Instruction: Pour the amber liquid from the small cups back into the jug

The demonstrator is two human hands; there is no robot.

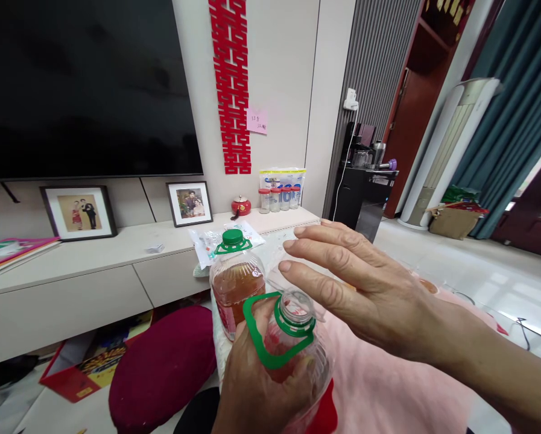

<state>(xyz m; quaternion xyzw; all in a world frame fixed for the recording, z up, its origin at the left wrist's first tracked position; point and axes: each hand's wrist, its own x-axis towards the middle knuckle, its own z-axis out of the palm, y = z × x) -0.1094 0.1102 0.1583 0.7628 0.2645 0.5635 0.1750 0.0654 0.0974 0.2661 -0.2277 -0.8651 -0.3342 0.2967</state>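
Observation:
My left hand (265, 380) is wrapped round a clear plastic jug (322, 367) whose mouth is uncapped. A green carry handle (274, 360) rings the jug's neck and tilts over the hand. Above and to the right of that mouth, my right hand (360, 277) is stretched out flat with its fingers extended, holding nothing. Just behind stands a second jug (238, 289) with amber-brown liquid inside and a green cap (233, 237) on top. Pink cloth (370, 392) covers the table under the jugs. The lower part of the held jug is partly hidden by my left hand.
Left of the table is a maroon round stool (166, 367). A long white cabinet (93, 301) runs along the wall, bearing framed photos (189, 205), a red pot (240, 206) and several red-lidded jars (274, 200). Behind the capped jug lies a plastic bag (202, 244).

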